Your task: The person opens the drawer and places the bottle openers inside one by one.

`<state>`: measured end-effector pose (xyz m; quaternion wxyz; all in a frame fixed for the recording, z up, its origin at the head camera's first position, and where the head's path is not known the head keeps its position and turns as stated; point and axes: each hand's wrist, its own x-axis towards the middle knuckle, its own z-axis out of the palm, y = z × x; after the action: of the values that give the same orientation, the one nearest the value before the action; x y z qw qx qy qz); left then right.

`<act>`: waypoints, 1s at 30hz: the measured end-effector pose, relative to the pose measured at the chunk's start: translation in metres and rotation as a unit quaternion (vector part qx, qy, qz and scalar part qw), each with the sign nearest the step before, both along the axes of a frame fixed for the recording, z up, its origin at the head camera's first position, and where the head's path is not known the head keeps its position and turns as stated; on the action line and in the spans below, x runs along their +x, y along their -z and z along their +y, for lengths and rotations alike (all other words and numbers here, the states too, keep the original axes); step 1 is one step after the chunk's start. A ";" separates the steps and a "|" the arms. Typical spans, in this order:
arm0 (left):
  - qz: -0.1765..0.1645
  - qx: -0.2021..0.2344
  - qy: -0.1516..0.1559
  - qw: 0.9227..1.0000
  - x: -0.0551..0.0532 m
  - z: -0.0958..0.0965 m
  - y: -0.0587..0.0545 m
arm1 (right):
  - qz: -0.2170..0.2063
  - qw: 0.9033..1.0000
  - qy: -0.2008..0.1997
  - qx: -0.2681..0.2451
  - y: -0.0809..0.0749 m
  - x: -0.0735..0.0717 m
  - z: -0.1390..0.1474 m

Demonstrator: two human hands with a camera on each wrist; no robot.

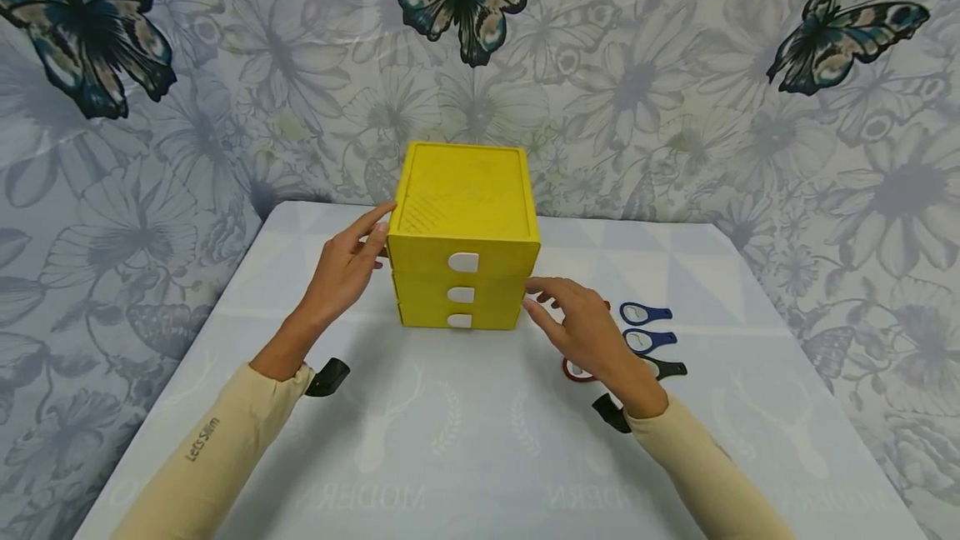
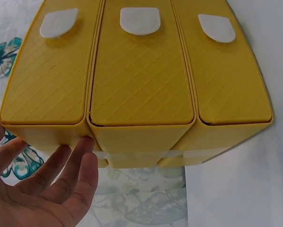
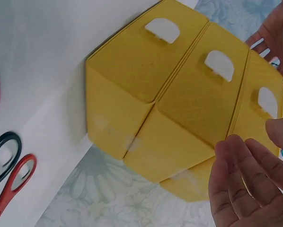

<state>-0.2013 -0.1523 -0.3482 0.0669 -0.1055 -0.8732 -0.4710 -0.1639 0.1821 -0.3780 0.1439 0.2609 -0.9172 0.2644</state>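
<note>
A yellow three-drawer unit [image 1: 467, 190] stands upright on the table, its three drawers pushed in. Each drawer front has a white tab handle [image 2: 140, 21]. At the unit's left side is my left hand [image 1: 341, 267], its fingertips against the upper side wall and its fingers extended. My right hand [image 1: 588, 327] is at the right side, fingertips right at the front right edge near the middle drawer. In the right wrist view, the right fingers [image 3: 248, 177] are loosely bent, with nothing gripped between them and the thumb.
Right of the unit lie several magnifying glasses, including a blue one [image 1: 648, 342], a black one [image 1: 670, 368] and a red one [image 1: 576, 372], partly hidden by the right hand. The white table [image 1: 450, 448] meets a wall [image 1: 637, 123] of flower and butterfly print behind.
</note>
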 end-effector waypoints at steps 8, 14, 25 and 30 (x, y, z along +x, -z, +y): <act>-0.011 -0.005 0.006 1.000 -0.003 0.000 0.001 | 0.029 0.996 -0.045 -0.073 -0.001 -0.010 -0.024; -0.013 -0.005 0.004 1.000 -0.006 -0.001 -0.001 | 0.009 0.994 -0.038 -0.100 -0.007 -0.019 -0.042; -0.009 0.010 0.002 1.000 -0.007 -0.005 0.002 | 0.006 0.990 -0.031 -0.137 -0.013 -0.028 -0.065; -0.004 0.015 0.004 1.000 -0.008 -0.005 0.002 | 0.023 0.989 -0.016 -0.145 -0.015 -0.030 -0.070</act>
<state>-0.2089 -0.1573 -0.3497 0.0628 -0.1065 -0.8660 -0.4845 -0.1938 0.1120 -0.3631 0.1974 0.2581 -0.8611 0.3911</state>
